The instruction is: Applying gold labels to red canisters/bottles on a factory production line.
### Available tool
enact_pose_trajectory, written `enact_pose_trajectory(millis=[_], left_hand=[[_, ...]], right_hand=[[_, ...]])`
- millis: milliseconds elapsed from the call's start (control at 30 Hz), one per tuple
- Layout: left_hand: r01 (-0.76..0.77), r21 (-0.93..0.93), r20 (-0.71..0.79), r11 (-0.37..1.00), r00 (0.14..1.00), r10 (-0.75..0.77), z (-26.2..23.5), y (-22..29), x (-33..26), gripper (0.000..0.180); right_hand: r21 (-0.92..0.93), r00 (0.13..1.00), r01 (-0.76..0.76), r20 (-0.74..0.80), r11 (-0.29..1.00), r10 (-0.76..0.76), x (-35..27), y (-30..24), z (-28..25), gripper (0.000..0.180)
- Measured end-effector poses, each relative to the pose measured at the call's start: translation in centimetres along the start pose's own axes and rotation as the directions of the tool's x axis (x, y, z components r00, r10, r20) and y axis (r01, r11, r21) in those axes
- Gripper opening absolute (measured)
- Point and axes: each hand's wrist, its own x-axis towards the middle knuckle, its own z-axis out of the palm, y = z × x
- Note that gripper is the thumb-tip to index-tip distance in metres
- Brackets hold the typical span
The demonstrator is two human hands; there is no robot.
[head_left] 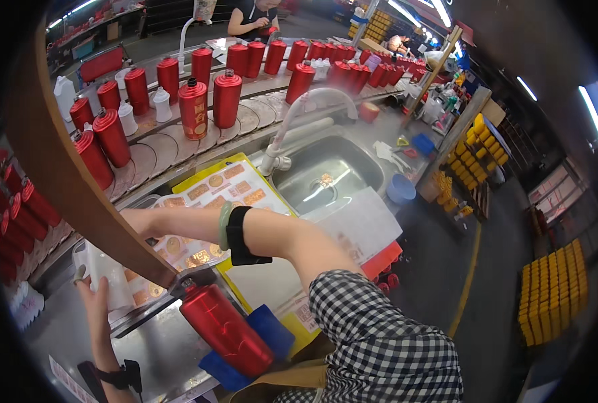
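Observation:
My left hand (95, 295) is at the lower left, its fingers closed around the edge of a white translucent plastic piece (114, 277) whose exact kind I cannot make out. My right forearm (185, 225) reaches leftward over sheets of gold and red decals (252, 195). A brown strap-like band crosses in front of my right hand (132, 220), hiding its fingers. Nearer to me, a shiny red bottle (225, 329) lies tilted on a blue cloth (272, 329), its neck toward the band.
Behind the decals stands a steel sink (332, 168) with a white faucet (272, 158). Red bottles (227, 101) line a curved conveyor (158, 151). A blue bowl (401, 189) sits right of the sink. Another person (248, 23) works across the conveyor. Yellow stacks (554, 289) stand on the floor.

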Motion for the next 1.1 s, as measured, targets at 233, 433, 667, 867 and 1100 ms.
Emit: enact_pose_trajectory(millis=[233, 433, 667, 867, 1100], left_hand=[[-0.296, 0.867, -0.006, 0.400, 0.798, 0.603, -3.3, -1.1, -2.0, 0.049], [-0.670, 0.742, 0.591, -0.005, 0.651, 0.476, -1.2, 1.9, -3.0, 0.041], [-0.671, 0.742, 0.622, -0.023, 0.675, 0.397, -1.0, 1.5, -2.8, 0.044], [-0.642, 0.766, 0.628, -0.046, 0.731, 0.266, -1.5, 2.1, -2.9, 0.044], [-0.510, 0.720, 0.243, 0.471, 0.821, 0.517, 2.0, 13.5, -14.9, 0.047]], right_hand=[[0.010, 0.907, -0.351, -0.244, 0.936, 0.343, -10.0, -2.9, -5.5, 0.030], [-0.008, 0.787, -0.448, -0.477, 0.894, 0.390, -21.4, -4.1, -9.5, 0.028], [0.010, 0.645, -0.505, -0.661, 0.863, 0.384, -32.9, -7.2, -10.2, 0.030], [0.022, 0.619, -0.510, -0.685, 0.860, 0.385, -35.7, -7.6, -9.3, 0.032], [-0.014, 0.630, -0.489, -0.697, 0.872, 0.342, -36.4, -6.6, -9.4, 0.029]])
